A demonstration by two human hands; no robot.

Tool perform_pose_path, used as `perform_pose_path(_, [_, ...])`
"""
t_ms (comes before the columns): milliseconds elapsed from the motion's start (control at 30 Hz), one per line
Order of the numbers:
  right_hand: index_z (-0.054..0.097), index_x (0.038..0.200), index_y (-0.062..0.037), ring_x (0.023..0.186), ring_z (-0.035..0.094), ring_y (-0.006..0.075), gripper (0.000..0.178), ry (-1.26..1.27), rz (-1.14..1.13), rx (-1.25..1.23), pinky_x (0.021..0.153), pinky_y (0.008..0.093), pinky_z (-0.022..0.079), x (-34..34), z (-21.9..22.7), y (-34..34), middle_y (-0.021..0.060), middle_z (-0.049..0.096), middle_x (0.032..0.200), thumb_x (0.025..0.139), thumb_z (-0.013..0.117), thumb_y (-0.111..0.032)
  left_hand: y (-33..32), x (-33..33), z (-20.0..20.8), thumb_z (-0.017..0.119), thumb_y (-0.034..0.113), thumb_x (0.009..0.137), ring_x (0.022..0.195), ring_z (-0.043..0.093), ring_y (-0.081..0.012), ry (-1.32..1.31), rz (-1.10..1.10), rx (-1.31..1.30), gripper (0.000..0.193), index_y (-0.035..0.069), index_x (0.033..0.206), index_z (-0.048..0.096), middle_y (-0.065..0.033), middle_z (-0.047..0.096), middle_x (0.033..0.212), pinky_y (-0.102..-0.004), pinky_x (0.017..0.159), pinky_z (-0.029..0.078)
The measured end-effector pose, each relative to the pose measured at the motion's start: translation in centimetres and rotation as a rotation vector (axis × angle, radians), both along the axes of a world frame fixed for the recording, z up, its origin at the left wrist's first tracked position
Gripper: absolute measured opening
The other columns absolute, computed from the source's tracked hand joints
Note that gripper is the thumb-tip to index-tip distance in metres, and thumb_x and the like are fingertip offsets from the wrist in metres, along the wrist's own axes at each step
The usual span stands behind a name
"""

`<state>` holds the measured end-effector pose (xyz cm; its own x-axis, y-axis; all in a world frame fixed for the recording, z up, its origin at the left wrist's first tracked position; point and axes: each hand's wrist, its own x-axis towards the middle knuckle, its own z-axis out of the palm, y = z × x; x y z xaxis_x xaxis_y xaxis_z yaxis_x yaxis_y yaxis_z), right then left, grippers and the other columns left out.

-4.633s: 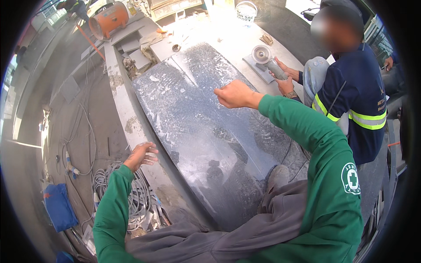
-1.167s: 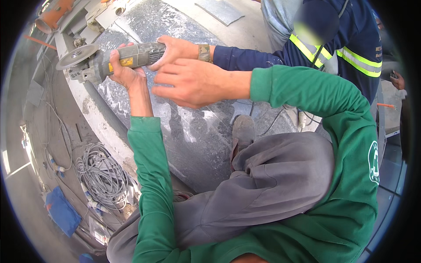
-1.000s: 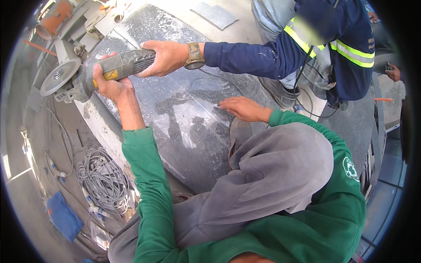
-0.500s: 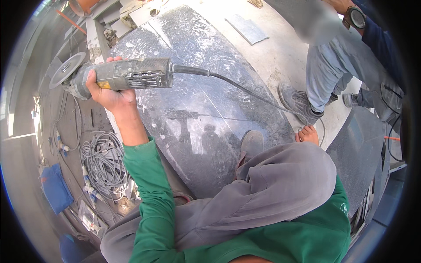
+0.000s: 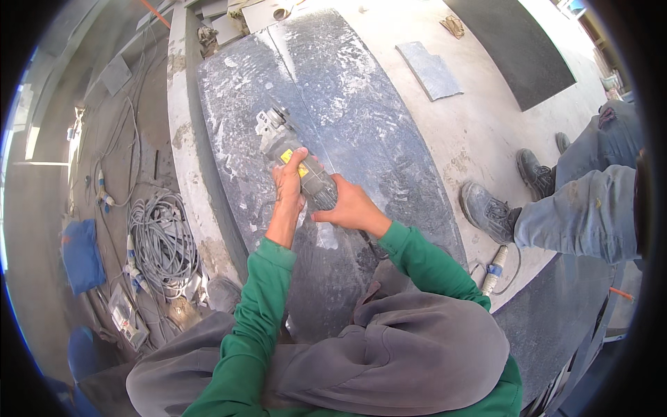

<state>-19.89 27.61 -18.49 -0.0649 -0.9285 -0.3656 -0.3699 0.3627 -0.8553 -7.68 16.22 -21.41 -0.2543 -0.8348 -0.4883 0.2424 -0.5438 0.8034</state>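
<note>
An angle grinder (image 5: 316, 182) with a grey body and a yellow label is held in both hands over the dark stone slab (image 5: 375, 125). My left hand (image 5: 289, 182) wraps its front body near the head, thumb on top. My right hand (image 5: 351, 205) grips the rear end, where the cord comes out. The disc (image 5: 280, 108) is seen nearly edge-on above the slab, close to a pale straight line; whether it touches the stone cannot be made out. Pale dusty smears cover much of the slab's far part.
Another person's legs and dusty shoes (image 5: 486, 212) stand at the right. A cable connector (image 5: 495, 270) lies near them. A small slab offcut (image 5: 429, 71) and a black slab (image 5: 514, 52) rest on the pale floor. Coiled cable (image 5: 165, 243) and a blue bag (image 5: 83, 257) lie left of a concrete ledge (image 5: 184, 132).
The grinder has swung from the far left to over the slab and now points away from me. My right hand has left the floor by the cord and taken hold of the grinder's rear.
</note>
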Motion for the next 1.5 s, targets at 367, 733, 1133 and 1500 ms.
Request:
perform_pose_path(367, [0.06,0.111,0.0024,0.072,0.066,0.0158,0.044,-0.486,-0.21,-0.023,0.063,0.0307,0.052,0.0,-6.7,-4.0,0.009,0.067,0.09,0.07,0.076,-0.004,-4.4,-2.9,-3.2,0.061,0.053,0.091,0.066,0.068,-0.0284,0.22,-0.099,0.201,0.053,0.005,0.112,0.056,-0.0157,0.065,0.082,-0.0389,0.059,0.059])
perform_pose_path(733, [0.06,0.109,0.0039,0.075,0.066,0.0167,0.041,-0.625,-0.285,0.142,0.064,0.031,0.055,0.8,-7.1,-4.6,0.0099,0.068,0.094,0.071,0.073,-0.002,-5.9,-2.1,-7.9,0.07,0.04,0.085,0.068,0.069,-0.0281,-0.015,-0.182,0.24,0.049,0.002,0.112,0.054,-0.0162,0.066,0.086,-0.0409,0.058,0.06])
perform_pose_path(1133, [0.059,0.107,0.0025,0.069,0.068,0.0182,0.04,-0.64,-0.35,0.141,0.063,0.0326,0.054,1.9,-8.9,-4.7,0.0097,0.068,0.09,0.07,0.072,-0.003,-5.7,-2.0,-8.3,0.071,0.033,0.084,0.066,0.069,-0.0265,0.046,-0.18,0.251,0.047,0.0,0.112,0.053,-0.015,0.065,0.086,-0.0396,0.056,0.061])
perform_pose_path(1500, [0.059,0.109,0.0018,0.069,0.067,0.0173,0.042,-0.597,-0.341,0.169,0.061,0.0319,0.053,1.8,-8.7,-5.1,0.0091,0.068,0.088,0.069,0.072,-0.003,-5.9,-1.9,-8.7,0.07,0.034,0.085,0.066,0.068,-0.0263,0.079,-0.171,0.261,0.049,-0.002,0.112,0.053,-0.0149,0.064,0.085,-0.0389,0.057,0.061])
